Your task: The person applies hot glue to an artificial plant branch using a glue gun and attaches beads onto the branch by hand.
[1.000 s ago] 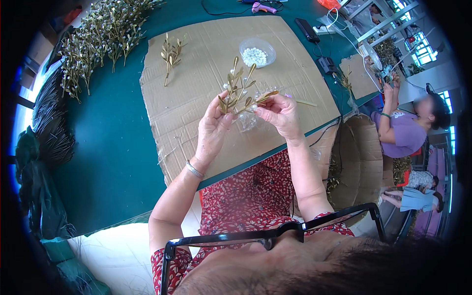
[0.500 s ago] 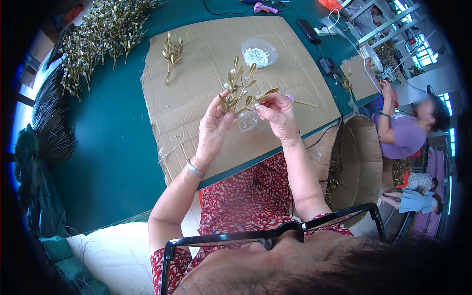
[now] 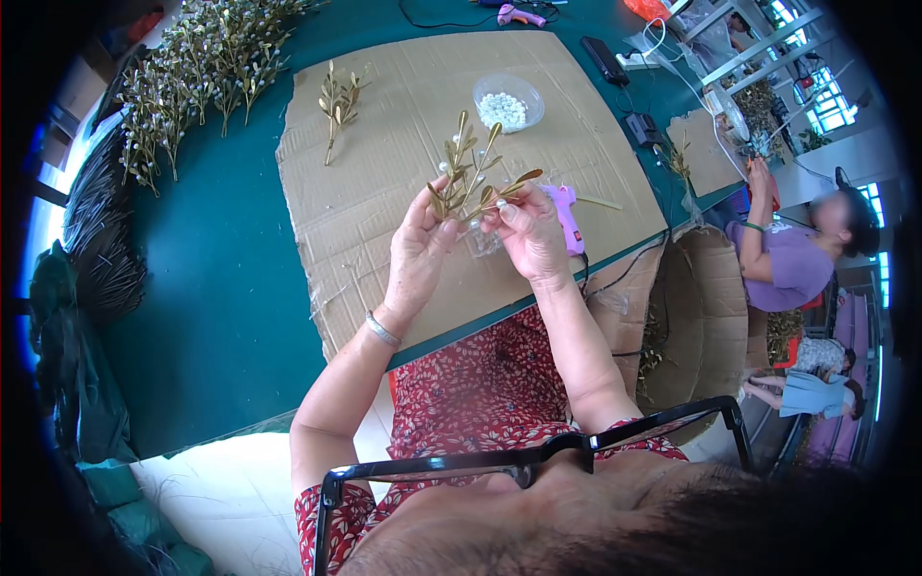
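Observation:
My left hand (image 3: 419, 242) pinches the lower stem of an artificial sprig (image 3: 465, 173) with gold-brown leaves and a few white beads. Across from it, my right hand (image 3: 532, 235) is closed at the sprig's right branch, with a white pearl bead (image 3: 501, 204) at its fingertips. The sprig is held above a cardboard sheet (image 3: 375, 230). Just right of my right hand lies a purple glue gun (image 3: 569, 219), partly hidden by that hand. A clear round bowl (image 3: 536, 96) of white beads (image 3: 502, 110) stands farther back.
Another sprig (image 3: 336, 110) lies at the cardboard's far left. Finished-looking sprigs (image 3: 202, 72) pile up on the green table (image 3: 216, 259), near dark stems (image 3: 101, 230). A second glue gun (image 3: 520, 15) is at the back. A cardboard box (image 3: 706, 307) and a co-worker (image 3: 788, 250) are to the right.
My right hand has shifted a little left and down, uncovering more of the purple glue gun. The sprig stays nearly still in my left hand. The co-worker's hands have moved slightly.

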A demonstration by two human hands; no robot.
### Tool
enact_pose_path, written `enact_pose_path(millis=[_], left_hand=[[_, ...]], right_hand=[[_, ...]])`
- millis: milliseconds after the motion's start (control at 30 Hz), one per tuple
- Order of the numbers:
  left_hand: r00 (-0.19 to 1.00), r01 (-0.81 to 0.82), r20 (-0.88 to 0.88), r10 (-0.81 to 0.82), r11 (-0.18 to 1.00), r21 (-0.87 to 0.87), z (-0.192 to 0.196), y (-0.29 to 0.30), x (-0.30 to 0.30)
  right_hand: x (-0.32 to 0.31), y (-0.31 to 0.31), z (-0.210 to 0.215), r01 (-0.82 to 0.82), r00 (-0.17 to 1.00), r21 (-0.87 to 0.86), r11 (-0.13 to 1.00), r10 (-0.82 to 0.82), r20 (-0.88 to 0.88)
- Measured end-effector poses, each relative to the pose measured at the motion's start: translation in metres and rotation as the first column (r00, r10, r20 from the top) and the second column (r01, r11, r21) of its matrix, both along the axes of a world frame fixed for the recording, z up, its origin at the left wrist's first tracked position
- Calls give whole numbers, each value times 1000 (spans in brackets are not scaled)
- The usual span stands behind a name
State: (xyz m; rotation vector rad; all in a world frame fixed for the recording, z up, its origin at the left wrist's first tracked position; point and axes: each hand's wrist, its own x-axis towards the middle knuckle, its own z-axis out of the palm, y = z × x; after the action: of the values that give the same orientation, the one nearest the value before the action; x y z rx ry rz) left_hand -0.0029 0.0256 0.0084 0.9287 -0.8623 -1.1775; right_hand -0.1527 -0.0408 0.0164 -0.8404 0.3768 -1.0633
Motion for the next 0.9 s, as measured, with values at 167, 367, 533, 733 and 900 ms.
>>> enact_pose_path(millis=[167,367,533,733,900], left_hand=[[1000,-5,15,5,1000,3,-2,0,1],[1000,0,-14,0,1000,-3,0,0,1],[999,0,-37,0,1000,-10,1,-1,-2],[997,-37,-66,38,999,19,-2,-3,2],[987,-69,-145,75,996,49,-13,-6,15]], right_hand=[[3,1,2,19,1000,-19,1000,-19,-8],[6,2,2,44,998,-70,997,-48,-46],[4,1,3,46,996,-117,992,-54,-70],[-16,4,20,102,959,-184,978,-146,-243],[-78,-10,12,13,-128,-798,602,-791,-599]])
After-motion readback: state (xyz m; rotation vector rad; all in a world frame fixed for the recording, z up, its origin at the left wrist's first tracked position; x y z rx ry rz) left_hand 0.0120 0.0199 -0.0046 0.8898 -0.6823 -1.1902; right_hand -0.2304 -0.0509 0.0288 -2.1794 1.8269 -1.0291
